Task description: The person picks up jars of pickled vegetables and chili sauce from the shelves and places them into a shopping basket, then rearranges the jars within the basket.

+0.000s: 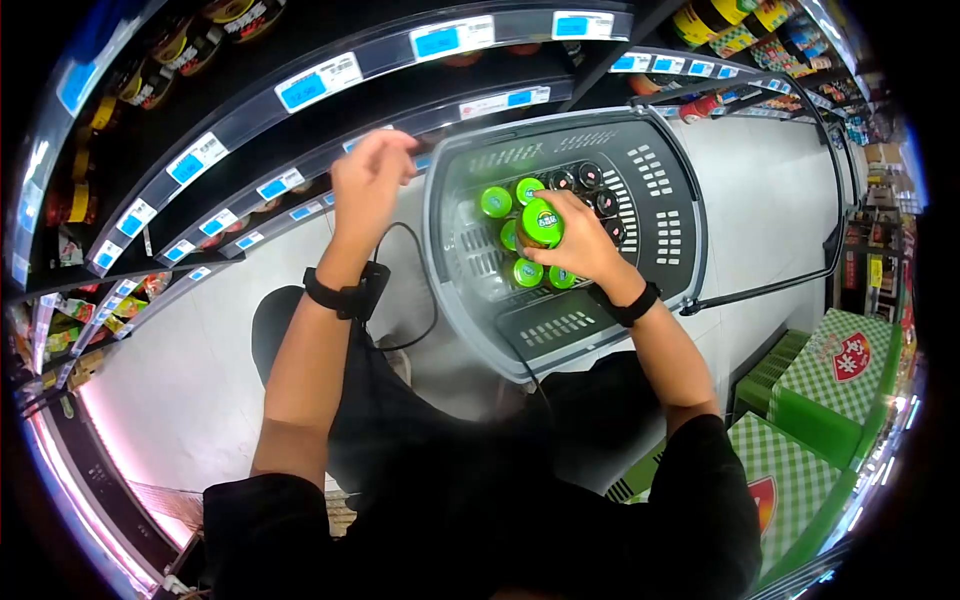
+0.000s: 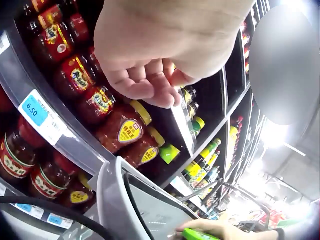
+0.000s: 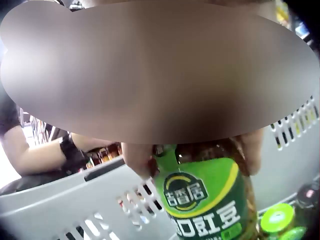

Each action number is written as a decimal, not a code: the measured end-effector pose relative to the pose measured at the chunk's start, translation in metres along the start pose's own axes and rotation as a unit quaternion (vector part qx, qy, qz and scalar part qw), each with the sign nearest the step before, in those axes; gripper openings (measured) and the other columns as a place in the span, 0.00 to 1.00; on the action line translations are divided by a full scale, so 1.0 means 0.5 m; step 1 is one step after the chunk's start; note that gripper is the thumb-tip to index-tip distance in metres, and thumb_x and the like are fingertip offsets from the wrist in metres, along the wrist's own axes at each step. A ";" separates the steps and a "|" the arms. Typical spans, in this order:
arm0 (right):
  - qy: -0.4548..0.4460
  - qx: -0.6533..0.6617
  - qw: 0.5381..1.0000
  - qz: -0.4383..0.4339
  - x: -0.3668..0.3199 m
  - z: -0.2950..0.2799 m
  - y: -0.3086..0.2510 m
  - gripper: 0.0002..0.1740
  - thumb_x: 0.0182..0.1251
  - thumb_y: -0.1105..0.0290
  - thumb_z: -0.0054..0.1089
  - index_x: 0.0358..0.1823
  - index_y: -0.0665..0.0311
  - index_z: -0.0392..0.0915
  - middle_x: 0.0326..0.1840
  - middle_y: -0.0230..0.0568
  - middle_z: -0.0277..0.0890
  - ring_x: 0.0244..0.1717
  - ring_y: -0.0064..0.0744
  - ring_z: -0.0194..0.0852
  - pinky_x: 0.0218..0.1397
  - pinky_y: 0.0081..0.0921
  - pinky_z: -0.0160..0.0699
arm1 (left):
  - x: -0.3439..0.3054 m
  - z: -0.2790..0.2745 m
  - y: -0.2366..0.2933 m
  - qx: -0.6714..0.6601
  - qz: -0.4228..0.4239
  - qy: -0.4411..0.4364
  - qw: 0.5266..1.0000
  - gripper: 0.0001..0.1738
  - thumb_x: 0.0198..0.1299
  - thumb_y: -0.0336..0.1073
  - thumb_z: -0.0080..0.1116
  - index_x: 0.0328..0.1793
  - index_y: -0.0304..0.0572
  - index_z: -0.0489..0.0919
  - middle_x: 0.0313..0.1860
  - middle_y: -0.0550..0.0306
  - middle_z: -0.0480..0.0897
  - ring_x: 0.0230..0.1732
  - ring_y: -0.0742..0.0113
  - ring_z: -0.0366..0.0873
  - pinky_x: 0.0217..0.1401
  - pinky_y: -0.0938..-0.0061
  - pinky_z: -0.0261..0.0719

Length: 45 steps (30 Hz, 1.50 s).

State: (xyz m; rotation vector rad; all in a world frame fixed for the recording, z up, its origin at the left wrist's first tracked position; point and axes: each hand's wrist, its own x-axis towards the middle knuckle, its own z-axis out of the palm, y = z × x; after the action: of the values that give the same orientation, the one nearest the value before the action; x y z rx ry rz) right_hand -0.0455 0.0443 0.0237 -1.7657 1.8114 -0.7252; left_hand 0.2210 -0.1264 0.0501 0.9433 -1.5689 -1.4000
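The person crouched on a pale shop floor [image 1: 190,390] between dark shelves [image 1: 300,110] edged with blue price labels. A grey basket [image 1: 697,240] stood on the floor just ahead. The right hand [image 1: 590,248] was clamped round a green-lidded jar [image 1: 542,222], held upright above other green and dark lids inside the basket. The left hand [image 1: 368,180] hung by a shelf edge with its fingers loosely curled and nothing in them. It was near red jars [image 2: 75,75] above a label [image 2: 34,111] reading 6.50. Green checked boxes [image 1: 835,385] stood to the right.
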 end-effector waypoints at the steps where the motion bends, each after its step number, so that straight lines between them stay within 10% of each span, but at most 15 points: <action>1: -0.010 -0.023 1.000 -0.016 0.015 0.013 0.003 0.43 0.44 0.62 0.81 0.63 0.69 0.72 0.58 0.56 0.77 0.59 0.58 0.78 0.69 0.42 0.76 | 0.002 -0.007 0.006 0.036 0.009 -0.032 0.999 0.09 0.74 0.29 0.52 0.49 0.35 0.83 0.31 0.60 0.82 0.32 0.78 0.77 0.38 0.82 0.75; 6: -0.092 -0.088 0.991 0.033 0.066 0.129 0.036 0.46 0.46 0.53 0.83 0.61 0.69 0.68 0.57 0.60 0.76 0.56 0.62 0.79 0.63 0.47 0.80 | 0.038 -0.055 -0.007 0.048 -0.020 -0.062 0.997 0.10 0.74 0.30 0.52 0.50 0.35 0.84 0.34 0.59 0.84 0.35 0.77 0.79 0.41 0.81 0.77; 13: -0.248 -0.226 0.930 -0.150 0.099 0.298 0.098 0.35 0.47 0.58 0.79 0.53 0.63 0.70 0.53 0.49 0.75 0.58 0.51 0.77 0.57 0.45 0.80 | 0.053 -0.078 0.006 -0.015 -0.055 -0.067 0.996 0.11 0.71 0.28 0.51 0.50 0.35 0.84 0.37 0.58 0.85 0.37 0.75 0.79 0.45 0.79 0.77; 26: -0.262 -0.402 0.853 -0.202 0.106 0.380 0.143 0.35 0.43 0.51 0.79 0.50 0.58 0.72 0.52 0.36 0.75 0.59 0.38 0.73 0.62 0.39 0.70 | 0.075 -0.064 -0.022 0.030 -0.092 -0.134 0.986 0.14 0.67 0.26 0.48 0.51 0.34 0.84 0.41 0.57 0.86 0.40 0.74 0.81 0.46 0.79 0.77; 34: -0.175 -0.017 0.984 -0.013 0.173 0.059 -0.130 0.12 0.67 0.59 0.67 0.38 0.60 0.84 0.35 0.48 0.85 0.39 0.52 0.85 0.48 0.42 0.83 | 0.112 -0.041 -0.098 -0.022 0.017 -0.142 0.989 0.14 0.65 0.20 0.45 0.47 0.35 0.83 0.38 0.59 0.85 0.37 0.75 0.80 0.39 0.77 0.77; 40: -0.062 0.106 0.968 -0.221 0.232 -0.343 -0.609 0.13 0.81 0.67 0.50 0.53 0.68 0.79 0.34 0.43 0.81 0.34 0.34 0.85 0.40 0.29 0.79 | 0.111 -0.012 -0.120 -0.030 0.000 -0.123 0.992 0.15 0.64 0.21 0.46 0.49 0.35 0.83 0.41 0.56 0.86 0.42 0.70 0.83 0.49 0.72 0.83; 45: 0.133 -0.305 0.911 -0.246 0.458 -0.452 -0.731 0.15 0.75 0.73 0.48 0.58 0.63 0.78 0.43 0.43 0.82 0.48 0.39 0.84 0.50 0.29 0.79 | 0.105 -0.027 -0.055 -0.100 -0.083 -0.145 0.981 0.14 0.67 0.26 0.46 0.51 0.38 0.84 0.44 0.58 0.87 0.45 0.72 0.84 0.45 0.77 0.78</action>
State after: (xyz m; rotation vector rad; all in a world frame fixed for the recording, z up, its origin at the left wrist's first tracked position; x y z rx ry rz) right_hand 0.0605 -0.1838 0.4408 -2.7173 1.9161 -0.6425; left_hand 0.2133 -0.1826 0.0283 0.7883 -1.5476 -1.8435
